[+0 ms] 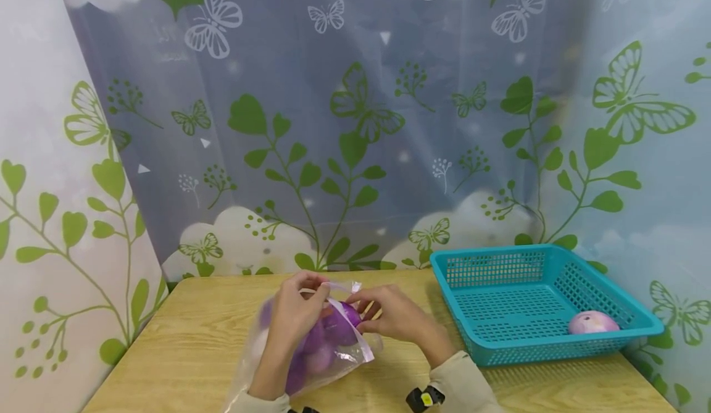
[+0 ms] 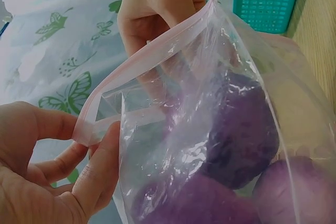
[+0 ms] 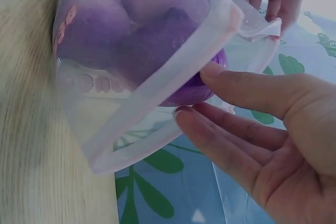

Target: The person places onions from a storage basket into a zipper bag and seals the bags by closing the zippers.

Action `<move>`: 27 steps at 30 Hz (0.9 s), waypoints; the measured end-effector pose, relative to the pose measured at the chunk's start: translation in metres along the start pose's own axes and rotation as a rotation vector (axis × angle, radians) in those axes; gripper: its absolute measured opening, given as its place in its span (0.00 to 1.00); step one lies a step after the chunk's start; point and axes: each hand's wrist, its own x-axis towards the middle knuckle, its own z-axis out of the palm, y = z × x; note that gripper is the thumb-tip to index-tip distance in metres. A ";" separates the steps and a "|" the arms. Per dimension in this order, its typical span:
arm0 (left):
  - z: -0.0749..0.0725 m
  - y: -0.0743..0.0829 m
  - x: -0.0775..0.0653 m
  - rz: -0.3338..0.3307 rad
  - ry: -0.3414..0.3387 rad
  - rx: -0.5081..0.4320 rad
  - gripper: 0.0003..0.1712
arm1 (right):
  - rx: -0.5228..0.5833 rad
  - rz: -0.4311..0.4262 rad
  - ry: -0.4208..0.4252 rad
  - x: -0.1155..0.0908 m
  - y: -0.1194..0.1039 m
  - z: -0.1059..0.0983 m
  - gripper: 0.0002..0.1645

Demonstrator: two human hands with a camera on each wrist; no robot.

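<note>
A clear plastic zip bag [image 1: 355,354] with a pale pink-white strip along its mouth holds several purple onions [image 2: 241,129]. My left hand [image 1: 300,305] pinches one end of the bag's rim between thumb and fingers, as the left wrist view shows. The mouth gapes toward my right hand [image 1: 389,314]. At that mouth, my right thumb [image 3: 236,85] lies on one shiny purple onion [image 3: 191,93], with the fingers curled along its lower side. Other onions [image 3: 94,27] sit deeper in the bag, seen through the plastic.
To the right on the wooden table [image 1: 205,320] stands a turquoise plastic basket [image 1: 478,354] with mesh walls. One pale purple onion [image 1: 593,323] lies in its near right corner. Behind the table hangs a curtain [image 1: 411,172] printed with leaves and butterflies.
</note>
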 end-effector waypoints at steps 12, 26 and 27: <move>0.000 -0.001 0.000 -0.002 0.000 0.002 0.07 | -0.017 -0.013 0.036 0.003 -0.003 0.009 0.22; -0.001 0.000 0.001 -0.013 -0.016 -0.022 0.08 | -0.063 -0.025 0.028 0.004 -0.006 0.013 0.20; -0.002 0.000 0.001 -0.012 -0.018 -0.029 0.08 | -0.077 -0.024 0.025 0.004 -0.006 0.012 0.18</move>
